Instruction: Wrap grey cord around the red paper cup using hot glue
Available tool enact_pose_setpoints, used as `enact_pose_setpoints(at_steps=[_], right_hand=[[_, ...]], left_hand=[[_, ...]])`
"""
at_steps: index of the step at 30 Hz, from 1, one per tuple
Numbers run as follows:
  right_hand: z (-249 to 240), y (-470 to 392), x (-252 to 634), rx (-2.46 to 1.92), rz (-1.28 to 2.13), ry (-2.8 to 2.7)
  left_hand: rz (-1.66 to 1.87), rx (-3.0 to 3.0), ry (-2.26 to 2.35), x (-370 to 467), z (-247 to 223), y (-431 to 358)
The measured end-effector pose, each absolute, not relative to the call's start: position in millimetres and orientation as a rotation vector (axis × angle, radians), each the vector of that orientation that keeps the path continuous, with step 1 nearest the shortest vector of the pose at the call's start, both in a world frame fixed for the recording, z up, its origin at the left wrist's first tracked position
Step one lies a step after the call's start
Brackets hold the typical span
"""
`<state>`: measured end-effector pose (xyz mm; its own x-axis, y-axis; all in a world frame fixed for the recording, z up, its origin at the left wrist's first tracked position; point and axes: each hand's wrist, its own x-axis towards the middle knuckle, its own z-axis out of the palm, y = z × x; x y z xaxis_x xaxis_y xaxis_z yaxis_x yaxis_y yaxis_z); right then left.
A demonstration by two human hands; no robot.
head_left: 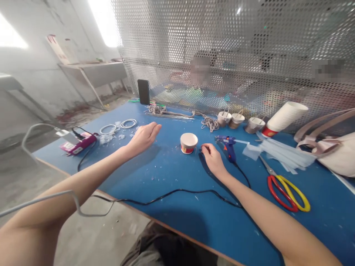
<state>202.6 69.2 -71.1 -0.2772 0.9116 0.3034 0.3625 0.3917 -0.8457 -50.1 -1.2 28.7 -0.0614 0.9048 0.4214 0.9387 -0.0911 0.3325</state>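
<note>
A small paper cup (189, 143), pale above with a red printed base, stands upright near the middle of the blue table. My left hand (145, 135) hovers left of it, fingers stretched out together, holding nothing visible. Close on the cup's right side is my right hand (213, 158), its fingers curled in and apart from the cup; whatever they may hold is hidden. A blue glue gun (229, 147) with a glue stick in its back lies just right of that hand. Red-and-yellow scissors (283, 184) rest farther right, blades pointing away.
Pale strips (285, 152), a tilted stack of paper cups (288, 116), and a bag (340, 155) lie right. Cord bundles (210, 123) line the perforated metal screen (233, 48). White rings (128, 123) and a purple power strip (79, 143) sit left. A black cable (166, 194) crosses the front.
</note>
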Motion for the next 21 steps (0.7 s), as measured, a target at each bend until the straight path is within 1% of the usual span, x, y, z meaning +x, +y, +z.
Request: enact_pose_setpoints(at_steps=[5,12,18,21], right_hand=[[-63,76,202,-1.072,0.834,-1.778],[-42,66,210,-1.040,0.823,-1.712],[-54,42,208,-1.094,0.851,-1.664],[-58,40,205,-1.098,0.882,-1.669]], left_hand=[[-0.829,-2.107,-2.185,-52,25,-19],[-0.879,-2.171,-2.094,-62,19,-24],[-0.831,-2.297,-1.979,-53,20,-22],[-0.787,-2.432,-1.843,-37,22,-10]])
